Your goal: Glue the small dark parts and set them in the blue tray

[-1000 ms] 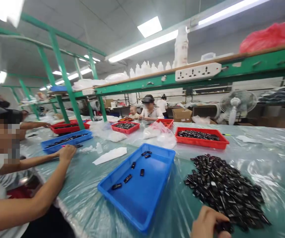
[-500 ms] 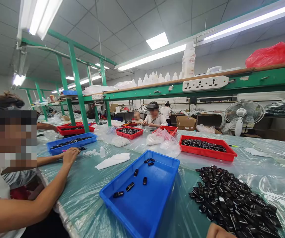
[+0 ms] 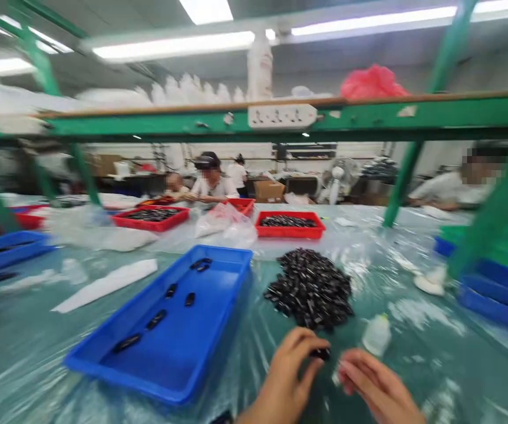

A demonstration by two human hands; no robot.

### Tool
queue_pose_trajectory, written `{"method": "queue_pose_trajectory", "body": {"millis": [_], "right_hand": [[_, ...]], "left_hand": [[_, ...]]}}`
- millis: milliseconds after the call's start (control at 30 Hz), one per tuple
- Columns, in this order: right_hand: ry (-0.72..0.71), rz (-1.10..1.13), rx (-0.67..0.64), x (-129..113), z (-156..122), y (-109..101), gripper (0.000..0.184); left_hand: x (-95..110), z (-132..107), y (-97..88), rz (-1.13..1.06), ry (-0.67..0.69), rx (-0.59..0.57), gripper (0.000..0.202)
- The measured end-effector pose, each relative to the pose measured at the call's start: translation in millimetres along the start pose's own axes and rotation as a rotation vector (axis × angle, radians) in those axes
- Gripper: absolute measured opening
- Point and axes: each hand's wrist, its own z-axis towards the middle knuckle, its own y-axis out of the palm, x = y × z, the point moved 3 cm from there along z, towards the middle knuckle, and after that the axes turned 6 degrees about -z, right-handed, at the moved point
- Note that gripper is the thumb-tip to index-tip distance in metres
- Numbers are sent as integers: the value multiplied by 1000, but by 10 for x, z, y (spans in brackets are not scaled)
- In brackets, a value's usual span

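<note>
My left hand [image 3: 286, 368] pinches a small black plastic piece [image 3: 322, 353] between thumb and fingers, just in front of the heap of black pieces [image 3: 311, 288]. Close to it on the right is my right hand [image 3: 375, 383], its fingers pressed together. Something small and pale shows at those fingertips, too blurred to name. A blue tray [image 3: 218, 353] lies to the left of my hands, with several black pieces [image 3: 155, 319] inside, mostly along its left side. Behind my right hand a white squeeze bottle [image 3: 376, 335] stands on the table.
Red trays [image 3: 289, 231] of black pieces stand farther back, beside clear plastic bags [image 3: 227, 227]. A white cloth or paper [image 3: 108, 285] lies left of the blue tray. A green shelf beam [image 3: 170, 125] crosses overhead. Green and blue trays [image 3: 497, 288] are at right. Other people sit across and beside.
The view has swung right, shifting the blue tray and heap leftward. Both my hands are now in view, the left with a black piece; earlier only part of one hand showed at the bottom.
</note>
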Motion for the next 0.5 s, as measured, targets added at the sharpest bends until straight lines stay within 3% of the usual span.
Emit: {"method": "queue_pose_trajectory", "body": {"millis": [100,400,500], "right_hand": [[7,48,3,-12,-4,30,38],[62,199,-98,74,8,44,29],[37,149,-146,101,44,46,38]], "left_hand": [[45,55,-69,-14,10,-21,25],[63,32,-52,54,84,-32,25],[49,42,-63,84,149,-39,24]]}}
